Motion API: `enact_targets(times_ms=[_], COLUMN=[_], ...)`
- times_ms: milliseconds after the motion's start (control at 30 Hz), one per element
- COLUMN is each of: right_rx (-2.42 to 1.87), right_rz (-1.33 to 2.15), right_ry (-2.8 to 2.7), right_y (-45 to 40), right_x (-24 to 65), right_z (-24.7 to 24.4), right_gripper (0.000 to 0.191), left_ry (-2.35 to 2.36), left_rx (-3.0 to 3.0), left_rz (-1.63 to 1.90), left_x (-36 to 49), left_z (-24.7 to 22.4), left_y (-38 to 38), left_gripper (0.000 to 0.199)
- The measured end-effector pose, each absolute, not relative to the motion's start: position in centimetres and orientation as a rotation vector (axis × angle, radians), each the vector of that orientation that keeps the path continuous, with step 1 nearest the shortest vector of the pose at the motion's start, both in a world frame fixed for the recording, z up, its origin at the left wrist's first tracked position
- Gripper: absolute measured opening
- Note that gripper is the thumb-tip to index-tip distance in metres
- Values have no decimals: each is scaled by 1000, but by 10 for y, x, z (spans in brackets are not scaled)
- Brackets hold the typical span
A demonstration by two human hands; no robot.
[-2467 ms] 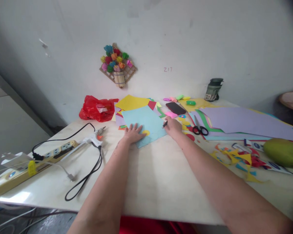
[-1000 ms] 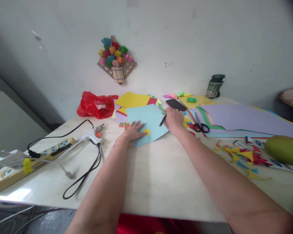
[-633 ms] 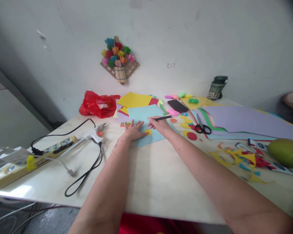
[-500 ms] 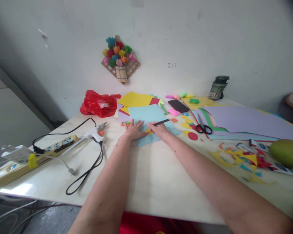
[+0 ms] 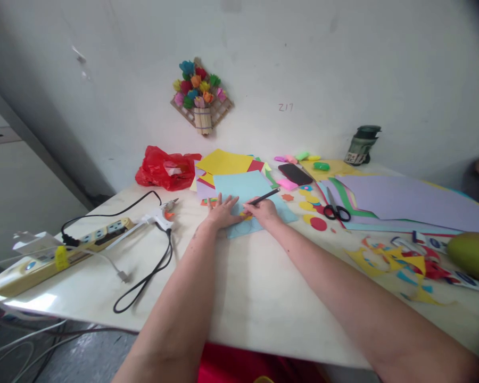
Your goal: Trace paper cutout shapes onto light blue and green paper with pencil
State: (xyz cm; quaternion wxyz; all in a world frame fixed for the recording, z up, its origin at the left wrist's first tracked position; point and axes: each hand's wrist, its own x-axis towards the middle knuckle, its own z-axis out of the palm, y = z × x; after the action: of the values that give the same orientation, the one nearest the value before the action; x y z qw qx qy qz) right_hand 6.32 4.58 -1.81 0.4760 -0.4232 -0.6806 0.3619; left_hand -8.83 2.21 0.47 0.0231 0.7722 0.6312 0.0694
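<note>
Right hand point(image 5: 265, 211): closed around a black pen point(image 5: 267, 196), its tip end low over the light-blue sheet point(image 5: 243, 184); whether the tip touches is hidden by the fingers.
Left hand point(image 5: 222, 213): flat, fingers spread, gripping nothing, laid on the left edge of that sheet, thumb toward the pen hand.
Light-blue sheet: on the table point(image 5: 263, 298) under both hands, with faint round outlines near its front edge.
Yellow disc point(image 5: 245, 217): on the sheet between the hands, partly covered.
Behind the sheet: a yellow sheet point(image 5: 227, 161) among other coloured papers, a red plastic bag point(image 5: 167, 170) to their left.
Right of the sheet: an orange cut-out point(image 5: 287, 197), a red disc point(image 5: 318, 224), and, farther back, a phone point(image 5: 294, 173).
Farther right: scissors point(image 5: 337, 212) beside a purple sheet point(image 5: 415, 199); nearer, paper scraps point(image 5: 407, 260) and a green fruit point(image 5: 473, 256).
Far left: a glue gun point(image 5: 162, 217) near a power strip point(image 5: 99, 236).
Wall: a flower ornament point(image 5: 201, 98) hangs above the papers.
</note>
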Motion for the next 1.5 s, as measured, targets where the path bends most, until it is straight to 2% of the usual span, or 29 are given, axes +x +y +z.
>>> enact_targets(times_ms=[233,433,933,1500], right_rx=[-1112,-1146,-1131,-1202], right_rz=[877,820,756,609], right_ry=[-1703,-1745,-1856,-1989], right_y=[52,48,44,35], right_x=[64,65,66,69], right_z=[-23,-19,-16,-7], right_gripper=[26,24,33,33], left_ry=[1953,1832,1875,1829], left_rx=[2258,2282,2291,2315], left_rz=[419,407,320,305], left_x=[-103,-99,-98,-100], left_z=[16,19,13,14], left_y=[16,13,17,15], left_gripper=[42,29,33,34])
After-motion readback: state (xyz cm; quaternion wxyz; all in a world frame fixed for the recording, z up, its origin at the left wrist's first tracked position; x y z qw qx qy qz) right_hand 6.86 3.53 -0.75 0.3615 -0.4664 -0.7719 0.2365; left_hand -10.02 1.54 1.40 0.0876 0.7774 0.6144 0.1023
